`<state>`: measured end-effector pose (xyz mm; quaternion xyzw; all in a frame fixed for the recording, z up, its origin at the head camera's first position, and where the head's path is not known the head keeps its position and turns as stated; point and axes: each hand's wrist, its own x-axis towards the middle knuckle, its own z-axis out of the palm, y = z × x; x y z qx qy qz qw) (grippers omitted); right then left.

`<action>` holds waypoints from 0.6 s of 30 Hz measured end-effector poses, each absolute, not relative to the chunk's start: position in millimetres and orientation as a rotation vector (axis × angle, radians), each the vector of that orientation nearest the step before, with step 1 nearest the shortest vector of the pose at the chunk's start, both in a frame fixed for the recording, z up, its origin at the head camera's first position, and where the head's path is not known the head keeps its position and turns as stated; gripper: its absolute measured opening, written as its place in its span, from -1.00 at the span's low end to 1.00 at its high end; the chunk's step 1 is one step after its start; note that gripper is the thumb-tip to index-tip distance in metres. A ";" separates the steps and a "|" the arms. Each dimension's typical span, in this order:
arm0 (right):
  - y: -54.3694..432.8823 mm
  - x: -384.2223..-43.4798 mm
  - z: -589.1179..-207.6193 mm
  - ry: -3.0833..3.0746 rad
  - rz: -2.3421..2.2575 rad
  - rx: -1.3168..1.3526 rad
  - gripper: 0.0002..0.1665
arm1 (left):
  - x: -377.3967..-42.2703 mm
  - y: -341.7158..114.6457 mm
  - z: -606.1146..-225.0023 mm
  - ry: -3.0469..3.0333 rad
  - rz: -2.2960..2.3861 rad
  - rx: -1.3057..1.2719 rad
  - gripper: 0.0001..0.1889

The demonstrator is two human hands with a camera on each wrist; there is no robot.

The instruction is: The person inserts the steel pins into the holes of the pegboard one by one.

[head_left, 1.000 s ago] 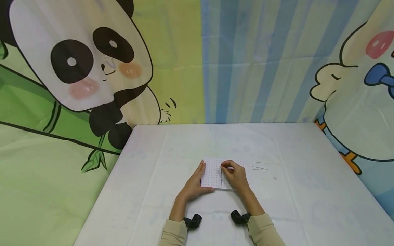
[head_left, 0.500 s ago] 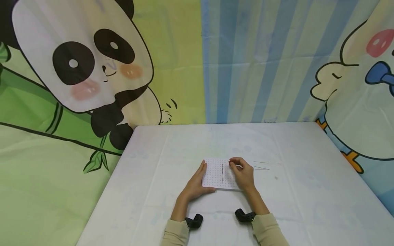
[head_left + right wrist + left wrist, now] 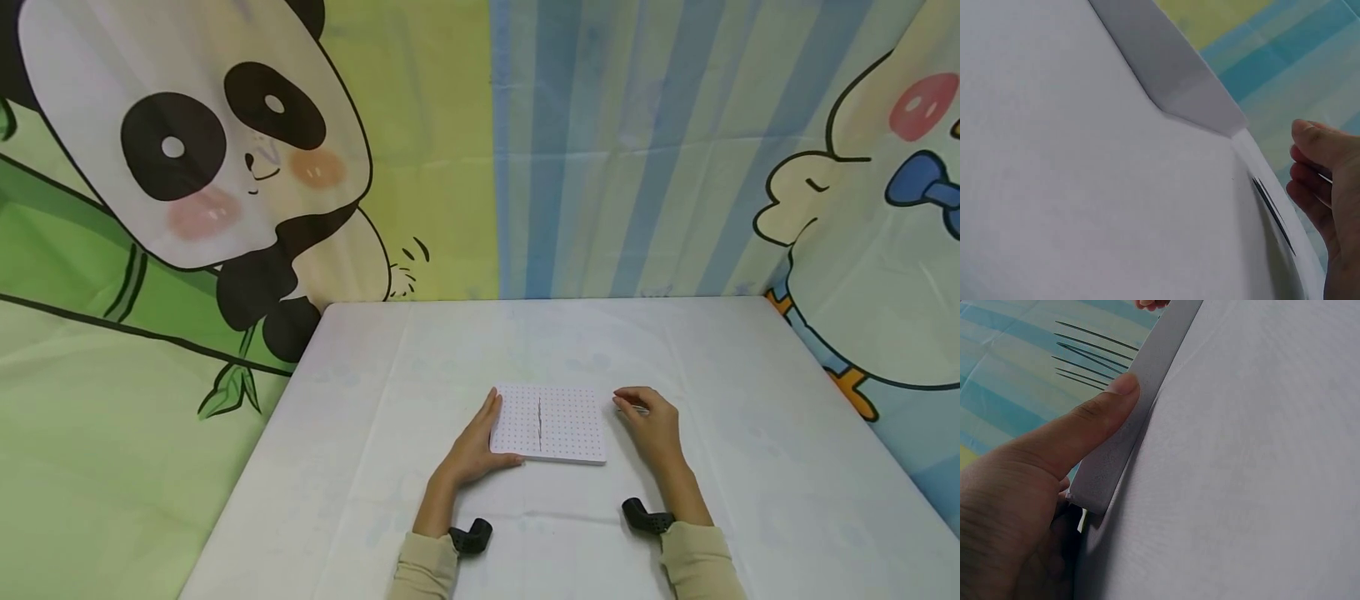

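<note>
A white perforated board (image 3: 573,425) lies on the table. My left hand (image 3: 469,446) frames its near left corner, the thumb pressing the front side and the straight fingers along the left side. Several thin dark needles (image 3: 1094,356) stand up from the board; in the head view they form one column. My right hand (image 3: 654,427) is to the right of the board, above loose needles (image 3: 1275,215) on the table. Its fingers are loosely bent, with thumb and index tips close together and nothing visible between them. The hand partly hides these needles in the head view.
The table (image 3: 420,350) has a white cover. Behind it hangs a cloth (image 3: 600,150) with cartoon animals and stripes. Each wrist carries a black camera, one on the left wrist (image 3: 472,537) and one on the right wrist (image 3: 645,517).
My right hand has lifted away from the needle column on the board and moved right, over the loose needles. My left hand has stayed at the board's corner.
</note>
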<state>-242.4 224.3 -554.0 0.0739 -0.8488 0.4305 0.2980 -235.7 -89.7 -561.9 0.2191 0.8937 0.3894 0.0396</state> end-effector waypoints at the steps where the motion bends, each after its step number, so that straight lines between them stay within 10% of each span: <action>1: 228.8 -242.0 -554.8 -2.259 1.131 0.189 -0.86 | -235.8 -89.6 -561.8 2.740 1.192 0.669 0.24; 18: 256.8 -242.5 -570.0 -2.371 0.987 0.179 -0.89 | -236.1 -89.5 -561.2 2.734 1.202 0.662 0.24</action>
